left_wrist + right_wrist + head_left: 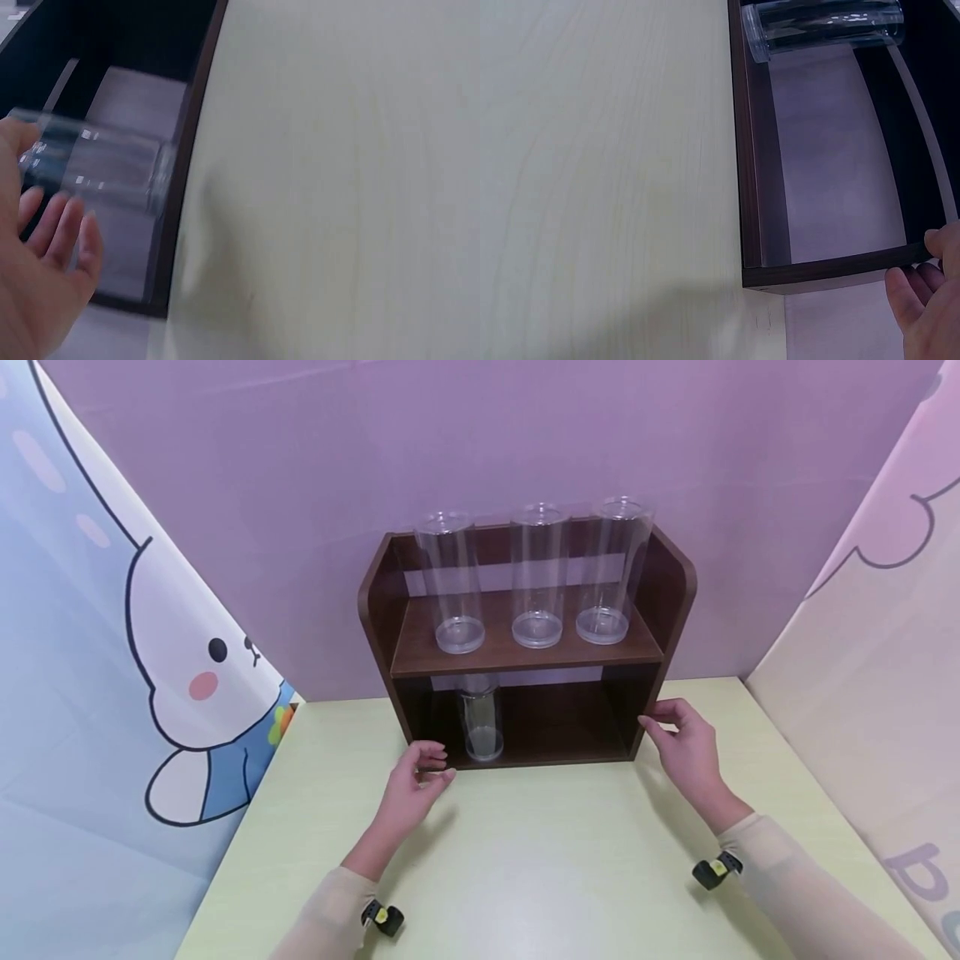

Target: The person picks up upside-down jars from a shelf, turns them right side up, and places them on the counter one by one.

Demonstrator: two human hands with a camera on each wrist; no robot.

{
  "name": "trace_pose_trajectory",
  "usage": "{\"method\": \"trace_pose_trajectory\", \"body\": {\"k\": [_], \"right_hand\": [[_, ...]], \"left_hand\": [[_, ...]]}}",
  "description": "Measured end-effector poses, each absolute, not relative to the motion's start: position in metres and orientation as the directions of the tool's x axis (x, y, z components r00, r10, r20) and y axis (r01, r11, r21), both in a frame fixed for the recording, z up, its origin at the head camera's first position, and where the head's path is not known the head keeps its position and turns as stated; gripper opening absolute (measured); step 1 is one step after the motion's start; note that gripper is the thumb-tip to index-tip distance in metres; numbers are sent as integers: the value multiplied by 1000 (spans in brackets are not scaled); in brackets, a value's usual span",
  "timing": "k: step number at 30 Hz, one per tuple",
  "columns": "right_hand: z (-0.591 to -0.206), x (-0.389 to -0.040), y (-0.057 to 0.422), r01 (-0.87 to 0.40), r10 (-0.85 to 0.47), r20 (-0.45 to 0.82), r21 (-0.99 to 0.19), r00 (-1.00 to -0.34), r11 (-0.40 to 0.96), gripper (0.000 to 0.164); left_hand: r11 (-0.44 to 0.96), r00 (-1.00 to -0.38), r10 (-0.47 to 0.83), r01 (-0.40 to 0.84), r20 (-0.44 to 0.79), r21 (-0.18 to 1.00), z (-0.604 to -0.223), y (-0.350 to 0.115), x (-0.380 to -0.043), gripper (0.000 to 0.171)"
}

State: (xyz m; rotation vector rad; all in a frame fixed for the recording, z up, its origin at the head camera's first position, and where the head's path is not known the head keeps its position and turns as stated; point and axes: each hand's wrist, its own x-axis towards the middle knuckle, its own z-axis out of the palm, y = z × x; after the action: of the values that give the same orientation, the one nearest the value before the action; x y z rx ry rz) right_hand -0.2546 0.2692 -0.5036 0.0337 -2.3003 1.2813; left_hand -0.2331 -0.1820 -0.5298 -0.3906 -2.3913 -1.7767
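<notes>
A dark brown two-tier wooden shelf (pixel 525 758) stands on the table. On its lower tier, towards the left, is an upright clear plastic cylinder (pixel 482 727). My left hand (pixel 416 783) is at the lower left front corner, thumb and fingers apart with nothing held between them. In the left wrist view its loosely bent fingers (pixel 67 225) are beside the clear cylinder. At the right side panel (pixel 832 266), my right hand (pixel 684 747) pinches the edge, fingertips on either side of it. Three more clear cylinders (pixel 538 577) stand in a row on the upper tier.
The pale yellow-green table (pixel 540 860) extends in front of the shelf. Behind rises a purple cloth backdrop (pixel 300 510). Printed cloth panels border both sides, the left one (pixel 202 735) showing a cartoon animal. A small black camera (pixel 716 868) is strapped to each wrist.
</notes>
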Motion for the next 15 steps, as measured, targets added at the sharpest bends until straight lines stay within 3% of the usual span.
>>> {"method": "trace_pose_trajectory", "body": {"k": [5,15], "right_hand": [[-503,-254,269,-254,220,439,-787,-871,563,17],[-505,-255,269,-258,223,444,-787,-868,560,17]], "left_hand": [[256,-952,2,296,306,920,-536,-156,-237,58],[313,-913,-188,294,362,903,-549,-115,-250,76]]}}
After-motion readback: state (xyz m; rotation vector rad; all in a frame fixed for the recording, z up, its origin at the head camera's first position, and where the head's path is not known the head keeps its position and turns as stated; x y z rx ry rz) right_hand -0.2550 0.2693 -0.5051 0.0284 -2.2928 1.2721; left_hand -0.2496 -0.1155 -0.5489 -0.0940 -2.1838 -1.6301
